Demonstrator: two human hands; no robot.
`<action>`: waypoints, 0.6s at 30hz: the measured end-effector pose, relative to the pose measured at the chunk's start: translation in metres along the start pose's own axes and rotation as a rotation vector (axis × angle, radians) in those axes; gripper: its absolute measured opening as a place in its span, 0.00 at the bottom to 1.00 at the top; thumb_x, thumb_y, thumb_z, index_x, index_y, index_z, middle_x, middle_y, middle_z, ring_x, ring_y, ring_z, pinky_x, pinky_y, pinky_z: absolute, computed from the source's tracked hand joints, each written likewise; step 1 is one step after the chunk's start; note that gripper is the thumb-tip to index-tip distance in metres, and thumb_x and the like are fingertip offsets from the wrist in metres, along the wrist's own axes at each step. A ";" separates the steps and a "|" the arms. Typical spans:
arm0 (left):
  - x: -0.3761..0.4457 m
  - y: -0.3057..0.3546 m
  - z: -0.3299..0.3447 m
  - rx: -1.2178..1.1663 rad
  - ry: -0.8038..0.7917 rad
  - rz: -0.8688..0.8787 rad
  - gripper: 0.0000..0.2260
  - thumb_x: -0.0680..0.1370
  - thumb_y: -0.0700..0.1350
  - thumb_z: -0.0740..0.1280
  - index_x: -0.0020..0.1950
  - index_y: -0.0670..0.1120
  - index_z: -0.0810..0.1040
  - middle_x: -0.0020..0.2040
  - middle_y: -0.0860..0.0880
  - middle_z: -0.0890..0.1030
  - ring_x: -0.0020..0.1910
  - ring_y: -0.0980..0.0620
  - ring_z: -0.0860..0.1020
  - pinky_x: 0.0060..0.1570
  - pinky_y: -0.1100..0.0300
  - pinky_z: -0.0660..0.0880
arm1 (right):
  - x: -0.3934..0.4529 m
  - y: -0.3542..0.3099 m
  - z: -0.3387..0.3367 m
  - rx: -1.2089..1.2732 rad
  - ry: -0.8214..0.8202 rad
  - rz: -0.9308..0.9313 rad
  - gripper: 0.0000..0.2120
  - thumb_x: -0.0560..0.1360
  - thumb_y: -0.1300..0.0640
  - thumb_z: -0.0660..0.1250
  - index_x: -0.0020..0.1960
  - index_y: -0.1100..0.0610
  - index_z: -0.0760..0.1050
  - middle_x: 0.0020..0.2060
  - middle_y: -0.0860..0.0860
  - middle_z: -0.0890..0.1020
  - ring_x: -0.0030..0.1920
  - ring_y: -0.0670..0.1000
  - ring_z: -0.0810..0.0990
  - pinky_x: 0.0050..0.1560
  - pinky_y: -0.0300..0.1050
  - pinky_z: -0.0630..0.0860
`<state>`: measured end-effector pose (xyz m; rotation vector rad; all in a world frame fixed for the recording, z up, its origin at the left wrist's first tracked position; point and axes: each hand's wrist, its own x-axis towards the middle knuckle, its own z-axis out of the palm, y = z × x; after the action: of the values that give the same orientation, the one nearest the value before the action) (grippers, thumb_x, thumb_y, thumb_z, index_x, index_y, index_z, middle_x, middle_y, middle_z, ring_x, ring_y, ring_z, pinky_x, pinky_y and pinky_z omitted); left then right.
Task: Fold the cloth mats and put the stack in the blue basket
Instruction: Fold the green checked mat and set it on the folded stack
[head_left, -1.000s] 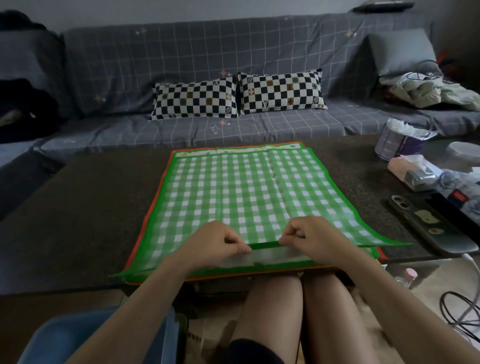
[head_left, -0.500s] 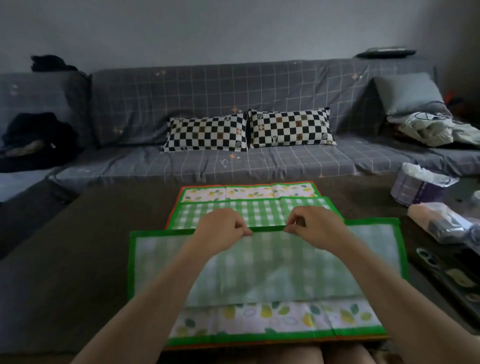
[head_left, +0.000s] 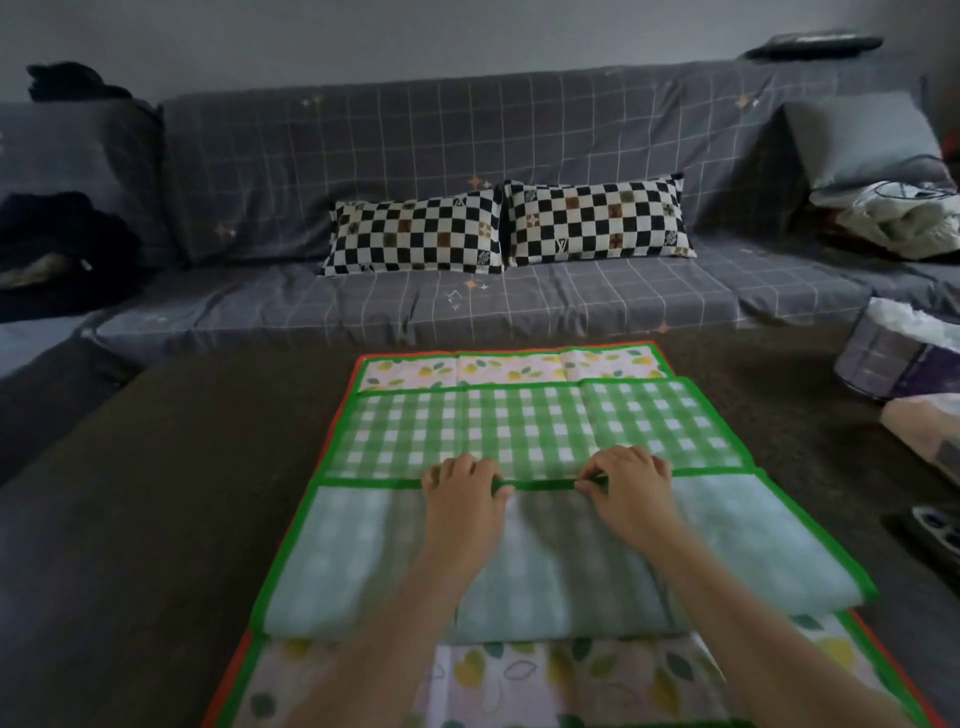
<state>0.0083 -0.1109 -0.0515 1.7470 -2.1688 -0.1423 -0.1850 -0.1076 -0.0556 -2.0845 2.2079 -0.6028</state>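
Both hands (head_left: 545, 493) pinch the green mat's (head_left: 545, 431) folded edge on a dark table (head_left: 182, 493) facing a grey sofa (head_left: 363, 156).

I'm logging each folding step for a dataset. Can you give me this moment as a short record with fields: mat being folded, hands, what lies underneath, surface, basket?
mat being folded: green checked mat, near part turned over away from the person, pale underside up
left hand: pinches the folded green edge
right hand: pinches the same edge, apart from the left
underneath: lemon-print mat, showing beyond and nearer than the green one
surface: dark table
basket: not in view
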 end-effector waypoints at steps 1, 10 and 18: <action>-0.002 0.001 -0.001 -0.017 0.022 -0.002 0.11 0.81 0.52 0.59 0.61 0.50 0.73 0.59 0.52 0.72 0.62 0.50 0.69 0.65 0.55 0.57 | -0.002 0.000 0.002 0.006 0.022 0.001 0.08 0.73 0.47 0.67 0.49 0.49 0.79 0.52 0.46 0.79 0.59 0.52 0.71 0.58 0.46 0.59; -0.040 0.015 0.011 0.138 -0.273 0.064 0.25 0.82 0.57 0.43 0.79 0.51 0.48 0.79 0.52 0.42 0.77 0.51 0.39 0.74 0.45 0.38 | -0.025 -0.013 -0.001 0.026 0.023 -0.110 0.17 0.78 0.49 0.57 0.65 0.50 0.73 0.64 0.48 0.75 0.68 0.52 0.68 0.68 0.47 0.58; -0.041 0.015 0.015 0.151 -0.268 0.059 0.25 0.81 0.59 0.41 0.78 0.56 0.42 0.79 0.52 0.41 0.77 0.51 0.38 0.74 0.44 0.37 | -0.057 0.027 -0.008 -0.131 -0.272 -0.064 0.40 0.67 0.27 0.27 0.75 0.40 0.45 0.77 0.43 0.47 0.76 0.47 0.43 0.75 0.48 0.40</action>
<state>-0.0032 -0.0705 -0.0697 1.8328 -2.4766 -0.2136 -0.2079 -0.0498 -0.0696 -2.1543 2.0855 -0.1670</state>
